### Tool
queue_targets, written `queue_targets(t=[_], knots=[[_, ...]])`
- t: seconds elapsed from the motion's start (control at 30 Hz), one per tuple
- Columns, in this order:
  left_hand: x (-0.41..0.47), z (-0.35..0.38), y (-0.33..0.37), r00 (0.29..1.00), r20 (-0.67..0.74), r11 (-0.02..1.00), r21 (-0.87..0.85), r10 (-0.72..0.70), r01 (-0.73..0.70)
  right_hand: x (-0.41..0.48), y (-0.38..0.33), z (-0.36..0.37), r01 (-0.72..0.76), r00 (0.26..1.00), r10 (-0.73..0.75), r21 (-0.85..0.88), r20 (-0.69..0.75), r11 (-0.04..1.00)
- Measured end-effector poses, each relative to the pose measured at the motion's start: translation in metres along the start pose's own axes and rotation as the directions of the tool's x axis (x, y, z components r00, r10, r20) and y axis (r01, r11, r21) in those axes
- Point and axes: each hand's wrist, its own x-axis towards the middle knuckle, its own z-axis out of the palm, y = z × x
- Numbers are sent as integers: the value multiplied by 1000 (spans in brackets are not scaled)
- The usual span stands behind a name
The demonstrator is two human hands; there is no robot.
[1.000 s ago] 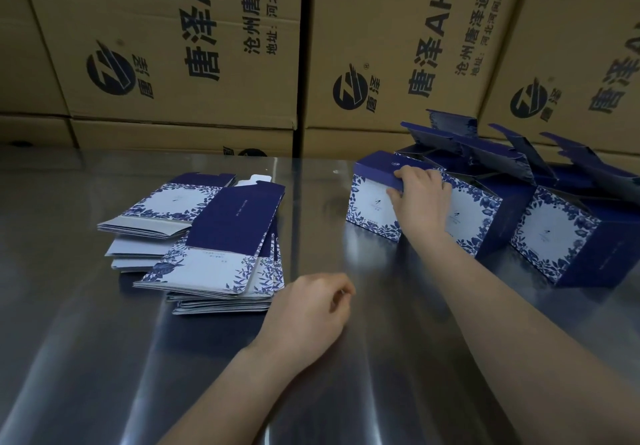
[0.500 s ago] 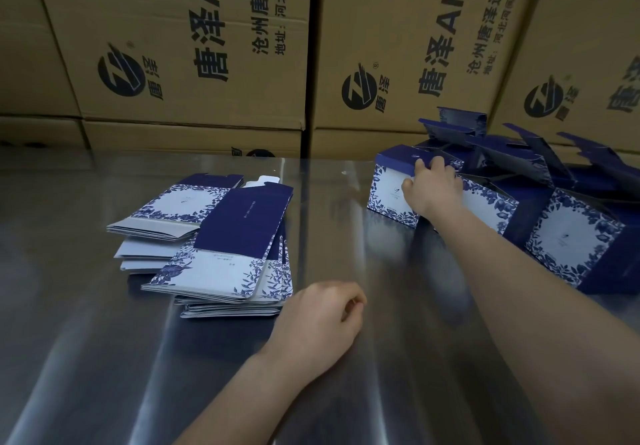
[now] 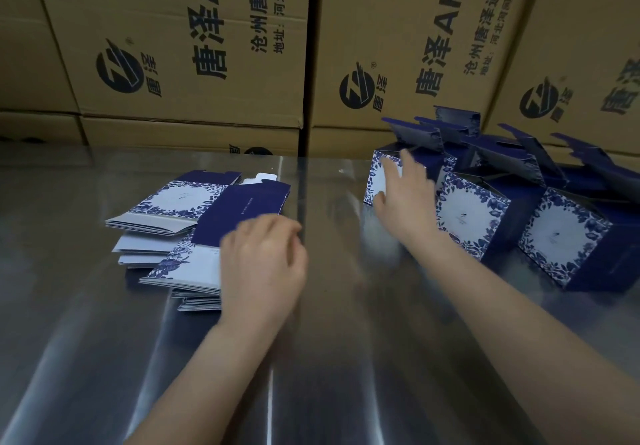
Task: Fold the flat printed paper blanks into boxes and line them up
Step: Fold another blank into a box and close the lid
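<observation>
Flat paper blanks (image 3: 194,236) lie stacked on a silver-grey, reflective steel worktop (image 3: 346,358), each printed with a deep navy panel beside a white panel bordered in blue leaves and flowers; their edges and undersides show pale grey-white. Folded boxes (image 3: 485,216) carry the same design: white faces framed by blue botanical print, solid navy sides and navy flaps. Behind them, tan cardboard cartons (image 3: 173,46) bear black Chinese lettering and a round black logo.

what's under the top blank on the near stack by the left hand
More flat blanks, their edges fanned out below the top blank. How many cannot be told; the left hand covers the stack's right end.
</observation>
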Motion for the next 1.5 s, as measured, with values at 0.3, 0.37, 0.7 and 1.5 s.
queue_targets(t=[0.3, 0.37, 0.7, 1.5], knots=[[4, -5, -34, 824, 348, 846, 463, -446, 262, -76, -56, 11, -172, 954, -54, 685, 296, 708], [4, -5, -33, 848, 326, 863, 436, -417, 257, -84, -61, 11, -241, 942, -32, 736, 335, 633], [-5, -2, -1, 905, 291, 924, 316, -310, 214, -98, -67, 3, -645, 764, 32, 761, 645, 64], [-7, -6, 18, 948, 78, 889, -329, -310, 318, -81, -21, -1, -522, 802, 108, 776, 588, -354]])
